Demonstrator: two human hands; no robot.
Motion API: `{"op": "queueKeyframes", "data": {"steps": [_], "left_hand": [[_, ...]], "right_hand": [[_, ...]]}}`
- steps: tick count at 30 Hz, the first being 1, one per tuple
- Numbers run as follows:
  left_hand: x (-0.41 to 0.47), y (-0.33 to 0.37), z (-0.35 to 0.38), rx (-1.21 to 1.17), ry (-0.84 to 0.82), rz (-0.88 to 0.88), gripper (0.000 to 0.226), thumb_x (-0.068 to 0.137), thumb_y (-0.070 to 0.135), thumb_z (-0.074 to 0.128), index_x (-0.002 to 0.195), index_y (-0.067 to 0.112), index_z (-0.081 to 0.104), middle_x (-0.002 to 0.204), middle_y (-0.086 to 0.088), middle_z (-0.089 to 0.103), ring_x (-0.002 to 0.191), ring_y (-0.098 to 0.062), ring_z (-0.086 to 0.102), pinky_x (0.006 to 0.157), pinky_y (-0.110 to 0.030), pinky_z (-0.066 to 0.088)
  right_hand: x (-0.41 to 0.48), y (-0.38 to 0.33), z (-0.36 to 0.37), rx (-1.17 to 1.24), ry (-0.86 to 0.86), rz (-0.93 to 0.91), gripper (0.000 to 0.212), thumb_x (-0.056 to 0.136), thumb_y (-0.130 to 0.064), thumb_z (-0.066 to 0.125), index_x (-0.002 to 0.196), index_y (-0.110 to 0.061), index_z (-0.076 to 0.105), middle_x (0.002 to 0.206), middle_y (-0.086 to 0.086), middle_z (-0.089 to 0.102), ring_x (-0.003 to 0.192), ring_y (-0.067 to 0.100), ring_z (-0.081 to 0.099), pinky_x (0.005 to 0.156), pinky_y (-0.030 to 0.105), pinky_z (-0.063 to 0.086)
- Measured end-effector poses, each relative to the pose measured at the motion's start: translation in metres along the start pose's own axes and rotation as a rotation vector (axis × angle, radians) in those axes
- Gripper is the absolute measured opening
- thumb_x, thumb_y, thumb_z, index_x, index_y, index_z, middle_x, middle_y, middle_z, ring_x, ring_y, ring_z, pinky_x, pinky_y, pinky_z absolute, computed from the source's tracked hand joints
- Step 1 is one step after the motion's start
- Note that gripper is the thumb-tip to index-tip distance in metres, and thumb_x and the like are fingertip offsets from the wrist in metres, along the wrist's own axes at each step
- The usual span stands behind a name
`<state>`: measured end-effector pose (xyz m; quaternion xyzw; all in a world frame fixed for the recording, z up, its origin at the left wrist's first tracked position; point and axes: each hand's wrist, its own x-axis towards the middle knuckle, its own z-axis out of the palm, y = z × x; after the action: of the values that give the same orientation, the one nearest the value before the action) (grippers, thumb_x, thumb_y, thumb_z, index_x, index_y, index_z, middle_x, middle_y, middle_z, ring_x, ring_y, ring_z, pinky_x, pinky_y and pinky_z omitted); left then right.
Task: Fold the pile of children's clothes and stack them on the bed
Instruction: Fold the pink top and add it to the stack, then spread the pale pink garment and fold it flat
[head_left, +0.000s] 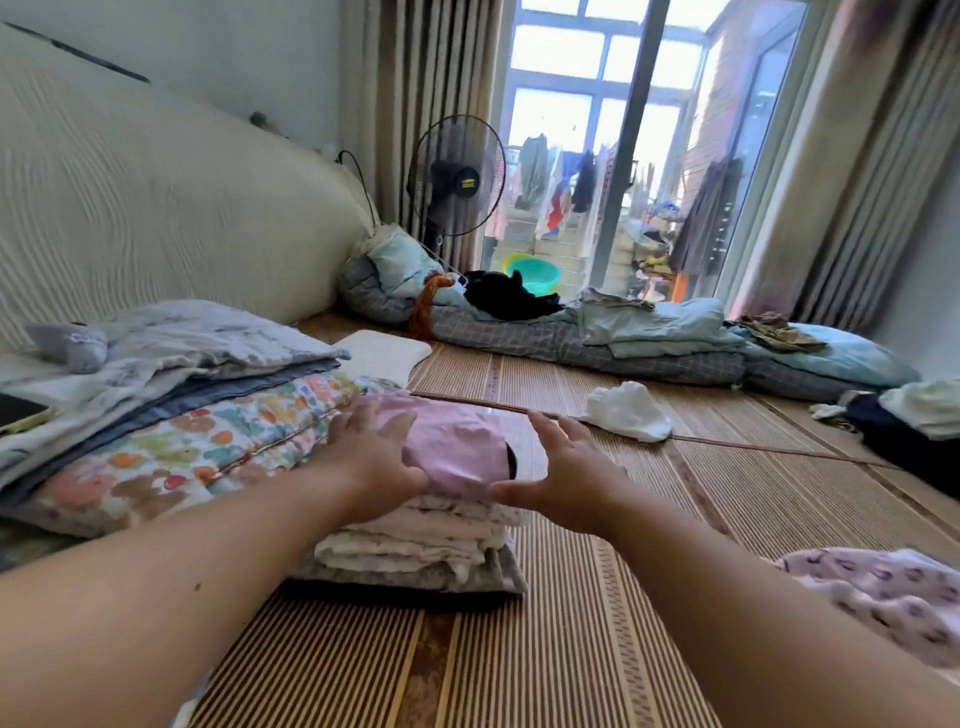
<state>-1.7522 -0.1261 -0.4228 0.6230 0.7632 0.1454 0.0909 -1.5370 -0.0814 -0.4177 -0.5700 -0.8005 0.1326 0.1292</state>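
Observation:
A stack of folded children's clothes (415, 540) sits on the bamboo mat of the bed (571, 649) in the middle of the view. A folded pink garment (457, 447) lies on top of it. My left hand (369, 452) rests with spread fingers on the pink garment's left side. At the garment's right edge, my right hand (561, 478) hovers with fingers spread and straight. A pink patterned garment (883, 603) lies unfolded at the lower right. A crumpled white piece (628, 410) lies on the mat further back.
Folded quilts and blankets (171, 415) are piled at the left beside the headboard (156, 208). Rolled bedding with clothes on it (597, 332) runs along the far edge. Dark clothes (904, 441) lie at the right. A standing fan (457, 176) stands by the window.

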Motion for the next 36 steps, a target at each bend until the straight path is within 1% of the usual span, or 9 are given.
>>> {"op": "queueKeyframes", "data": {"steps": [5, 14, 21, 25, 27, 28, 30, 32, 36], "left_hand": [[-0.088, 0.086, 0.029, 0.028, -0.068, 0.403, 0.078, 0.085, 0.048, 0.055, 0.149, 0.043, 0.010, 0.160, 0.008, -0.003, 0.147, -0.020, -0.003, 0.119, -0.050, 0.011], [-0.233, 0.269, 0.142, 0.089, -0.310, 0.799, 0.077, 0.085, 0.049, 0.053, 0.149, 0.046, 0.010, 0.161, 0.009, -0.001, 0.147, -0.020, -0.003, 0.118, -0.044, 0.007], [-0.236, 0.345, 0.195, 0.150, -0.324, 0.820, 0.082, 0.082, 0.051, 0.057, 0.150, 0.041, 0.013, 0.161, 0.005, 0.006, 0.147, -0.021, 0.009, 0.119, -0.040, 0.015], [-0.214, 0.374, 0.212, -0.023, -0.290, 0.737, 0.095, 0.087, 0.045, 0.057, 0.152, 0.032, -0.012, 0.161, 0.005, -0.008, 0.148, -0.020, 0.001, 0.118, -0.036, 0.018], [-0.203, 0.393, 0.216, -0.043, -0.207, 0.709, 0.093, 0.091, 0.035, 0.054, 0.150, 0.032, -0.018, 0.160, 0.002, -0.013, 0.148, -0.023, 0.005, 0.109, -0.033, 0.031], [-0.195, 0.401, 0.220, -0.030, -0.185, 0.674, 0.087, 0.092, 0.033, 0.052, 0.150, 0.035, -0.013, 0.160, 0.000, -0.008, 0.147, -0.025, 0.014, 0.100, -0.032, 0.039], [-0.174, 0.412, 0.226, 0.028, -0.177, 0.613, 0.061, 0.088, 0.034, 0.049, 0.145, 0.040, 0.027, 0.155, -0.008, 0.024, 0.131, -0.028, 0.042, 0.083, -0.029, 0.043], [-0.161, 0.420, 0.222, -0.011, -0.195, 0.554, 0.034, 0.087, 0.034, 0.049, 0.117, 0.026, 0.061, 0.116, -0.006, 0.061, 0.101, -0.025, 0.058, 0.071, -0.026, 0.044], [-0.160, 0.435, 0.192, -0.425, -0.436, 0.497, 0.021, 0.097, 0.012, 0.041, 0.100, 0.012, 0.062, 0.088, -0.007, 0.063, 0.071, -0.019, 0.060, 0.053, -0.027, 0.044]], "right_hand": [[-0.132, 0.058, -0.013, -0.086, 0.110, 0.024, 0.102, 0.072, -0.068, 0.064, 0.150, -0.043, 0.003, 0.161, -0.004, -0.002, 0.148, 0.022, 0.007, 0.117, 0.055, 0.016], [-0.328, 0.206, -0.032, -0.105, 0.085, 0.436, 0.088, 0.079, -0.058, 0.063, 0.149, -0.044, 0.011, 0.160, -0.006, -0.003, 0.147, 0.022, 0.007, 0.114, 0.057, 0.009], [-0.371, 0.280, -0.040, -0.058, 0.077, 0.591, 0.085, 0.080, -0.050, 0.066, 0.149, -0.042, 0.016, 0.158, 0.000, 0.013, 0.144, 0.024, 0.019, 0.114, 0.051, 0.013], [-0.365, 0.301, -0.039, -0.040, 0.095, 0.594, 0.082, 0.081, -0.050, 0.062, 0.149, -0.040, 0.017, 0.156, -0.001, 0.017, 0.141, 0.025, 0.024, 0.113, 0.051, 0.016], [-0.357, 0.310, -0.037, -0.026, 0.103, 0.598, 0.081, 0.082, -0.053, 0.058, 0.150, -0.038, 0.015, 0.158, 0.000, 0.014, 0.142, 0.025, 0.025, 0.114, 0.054, 0.013], [-0.353, 0.312, -0.037, -0.012, 0.105, 0.601, 0.080, 0.084, -0.053, 0.057, 0.150, -0.038, 0.014, 0.159, 0.000, 0.014, 0.142, 0.025, 0.026, 0.114, 0.055, 0.013], [-0.344, 0.314, -0.037, 0.018, 0.126, 0.590, 0.079, 0.085, -0.052, 0.056, 0.150, -0.037, 0.013, 0.158, 0.000, 0.016, 0.141, 0.024, 0.028, 0.113, 0.056, 0.013], [-0.337, 0.314, -0.038, 0.086, 0.156, 0.577, 0.080, 0.084, -0.052, 0.055, 0.150, -0.037, 0.013, 0.157, 0.000, 0.020, 0.141, 0.023, 0.029, 0.113, 0.058, 0.012], [-0.326, 0.316, -0.042, 0.350, 0.297, 0.576, 0.079, 0.076, -0.053, 0.056, 0.143, -0.041, 0.016, 0.149, 0.001, 0.033, 0.134, 0.028, 0.038, 0.110, 0.056, 0.028]]}}
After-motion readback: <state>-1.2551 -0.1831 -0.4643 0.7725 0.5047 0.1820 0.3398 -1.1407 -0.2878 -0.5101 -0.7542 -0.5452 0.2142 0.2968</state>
